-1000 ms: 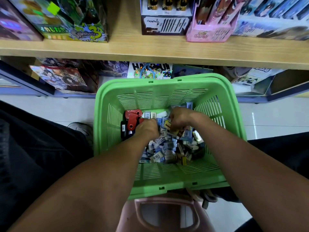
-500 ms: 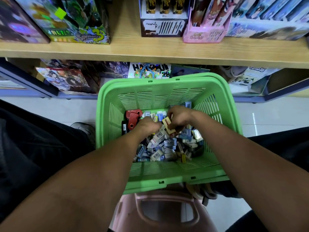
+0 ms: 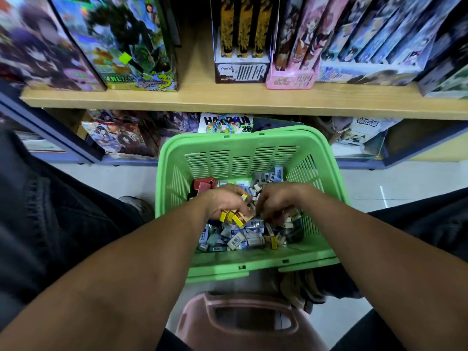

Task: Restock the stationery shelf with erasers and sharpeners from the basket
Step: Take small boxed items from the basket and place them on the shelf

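Note:
A green plastic basket (image 3: 228, 148) stands on the floor in front of me, holding a heap of small boxed erasers (image 3: 238, 239) in blue, white and yellow wrappers. A red object (image 3: 203, 184) lies at the heap's far left. My left hand (image 3: 224, 202) is curled round several yellow-boxed erasers (image 3: 233, 217) just above the heap. My right hand (image 3: 278, 201) is beside it, fingers curled down into the pile; what it holds is hidden. The wooden shelf (image 3: 228, 100) runs across above the basket.
The shelf carries colourful display boxes: a green-yellow one (image 3: 141, 79) at left, a black-and-white one (image 3: 240, 70) and a pink one (image 3: 291, 78) in the middle. Printed bags fill the lower shelf (image 3: 121, 138). A pink stool (image 3: 243, 323) is under me, my dark-trousered legs on both sides.
The view has tilted up, showing more of the shelf. Both hands have lifted slightly from the heap and drawn together, and my left hand now holds a bunch of yellow erasers.

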Demonstrator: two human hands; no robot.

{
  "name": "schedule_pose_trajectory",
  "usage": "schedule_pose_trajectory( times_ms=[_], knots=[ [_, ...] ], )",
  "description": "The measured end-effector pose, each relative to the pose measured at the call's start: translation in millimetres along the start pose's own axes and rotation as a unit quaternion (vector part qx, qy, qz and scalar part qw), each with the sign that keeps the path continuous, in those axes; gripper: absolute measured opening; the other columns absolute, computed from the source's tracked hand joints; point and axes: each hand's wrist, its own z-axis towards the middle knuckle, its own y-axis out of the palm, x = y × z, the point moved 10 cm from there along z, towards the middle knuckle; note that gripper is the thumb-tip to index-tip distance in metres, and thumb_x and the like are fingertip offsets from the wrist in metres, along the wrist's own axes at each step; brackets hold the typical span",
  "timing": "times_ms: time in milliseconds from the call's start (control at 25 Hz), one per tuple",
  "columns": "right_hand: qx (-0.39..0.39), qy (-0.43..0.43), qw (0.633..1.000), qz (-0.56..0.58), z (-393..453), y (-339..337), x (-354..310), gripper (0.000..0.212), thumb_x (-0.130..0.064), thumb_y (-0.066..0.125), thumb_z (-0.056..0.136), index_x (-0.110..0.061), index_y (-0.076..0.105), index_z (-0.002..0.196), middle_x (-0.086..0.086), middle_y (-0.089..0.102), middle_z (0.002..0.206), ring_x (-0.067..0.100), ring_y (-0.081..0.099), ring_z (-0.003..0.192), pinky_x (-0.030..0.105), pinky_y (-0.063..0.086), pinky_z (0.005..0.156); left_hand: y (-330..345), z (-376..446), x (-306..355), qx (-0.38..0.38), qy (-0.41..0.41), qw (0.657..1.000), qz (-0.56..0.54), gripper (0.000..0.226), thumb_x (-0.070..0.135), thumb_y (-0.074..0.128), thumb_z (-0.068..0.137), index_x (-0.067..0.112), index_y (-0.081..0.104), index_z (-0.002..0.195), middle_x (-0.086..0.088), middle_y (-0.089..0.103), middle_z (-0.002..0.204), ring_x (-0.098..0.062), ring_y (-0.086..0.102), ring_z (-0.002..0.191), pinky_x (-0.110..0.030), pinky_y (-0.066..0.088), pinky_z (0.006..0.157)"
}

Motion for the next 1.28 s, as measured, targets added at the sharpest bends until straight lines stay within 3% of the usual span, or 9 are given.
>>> schedule_pose_trajectory(
  times_ms=[160,320,440,560,720,880,1080,1200,1280],
  knots=[
    [-0.103,0.059,0.979,-0.167,-4,37,18,0.038,-0.016,0.086,0.076,0.001,0.071,0.107,0.018,0.076,0.09,0.03,0.075,0.077,0.046,0.061,0.08,3,-5,-6,-0.002,-0.038,0.996,0.084,0.06,0.004,0.072,0.079,0.016,0.052,0.134,-0.008,0.047,0.146,-0.031,0.042,0.136,-0.046,0.04,0.109],
    [-0.073,0.035,0.987,-0.136,4,32,8,0.025,-0.001,0.079,0.079,0.008,0.071,0.101,0.022,0.075,0.089,0.027,0.075,0.075,0.043,0.062,0.081,-1,-8,0,0.003,-0.039,0.999,0.009,0.042,-0.003,0.066,0.081,0.01,0.06,0.12,-0.011,0.06,0.117,-0.028,0.06,0.103,-0.042,0.056,0.083],
    [0.019,0.006,0.991,-0.129,8,5,-1,0.016,-0.008,0.072,0.086,0.002,0.072,0.098,0.018,0.075,0.09,0.025,0.073,0.073,0.04,0.063,0.075,-5,-4,-4,0.013,-0.039,0.998,-0.045,0.041,-0.005,0.069,0.071,0.013,0.067,0.107,-0.016,0.063,0.122,-0.035,0.06,0.113,-0.056,0.052,0.096],
    [0.078,-0.031,0.993,-0.089,10,-16,-14,0.014,-0.012,0.067,0.089,-0.004,0.073,0.099,0.016,0.074,0.094,0.021,0.066,0.069,0.033,0.059,0.066,-12,-3,-5,0.043,-0.032,0.996,-0.069,0.055,0.002,0.072,0.057,0.019,0.067,0.109,-0.01,0.058,0.131,-0.028,0.052,0.123,-0.048,0.042,0.106],
    [0.075,-0.063,0.995,-0.01,8,-17,-25,0.018,-0.004,0.063,0.092,-0.013,0.077,0.097,0.009,0.072,0.095,0.019,0.068,0.081,0.03,0.06,0.072,-21,-6,3,0.082,0.012,0.994,-0.067,0.048,-0.001,0.081,0.065,0.016,0.068,0.109,-0.006,0.063,0.116,-0.02,0.058,0.103,-0.024,0.049,0.076],
    [0.076,-0.116,0.987,0.086,4,-25,-28,0.023,0.008,0.062,0.089,-0.01,0.073,0.098,0.01,0.07,0.095,0.022,0.067,0.087,0.04,0.061,0.082,-19,0,3,0.091,0.015,0.989,-0.119,0.046,0.0,0.073,0.053,0.015,0.068,0.096,-0.012,0.069,0.107,-0.033,0.065,0.106,-0.047,0.054,0.093],
    [0.107,-0.123,0.954,0.25,1,-45,-14,0.022,0.013,0.064,0.085,0.0,0.066,0.104,0.013,0.068,0.103,0.022,0.067,0.092,0.035,0.061,0.078,17,-10,16,-0.052,0.013,0.973,-0.225,0.032,0.016,0.079,0.082,0.009,0.064,0.109,-0.011,0.073,0.096,-0.022,0.07,0.078,-0.036,0.056,0.074],
    [0.106,-0.139,0.933,0.314,4,-49,-10,0.021,0.007,0.07,0.084,0.0,0.067,0.103,0.014,0.07,0.102,0.024,0.069,0.095,0.037,0.06,0.084,14,-7,17,-0.013,0.024,0.972,-0.235,0.04,0.001,0.082,0.076,0.01,0.06,0.108,-0.002,0.077,0.078,-0.013,0.074,0.068,-0.029,0.059,0.059],
    [0.181,-0.113,0.954,0.209,9,-62,0,0.015,-0.008,0.072,0.088,-0.009,0.07,0.102,0.008,0.071,0.1,0.022,0.069,0.092,0.035,0.057,0.086,11,-4,19,0.011,0.026,0.976,-0.218,0.045,-0.002,0.082,0.074,0.015,0.06,0.11,-0.006,0.075,0.094,-0.021,0.073,0.088,-0.038,0.059,0.075]
  ],
)
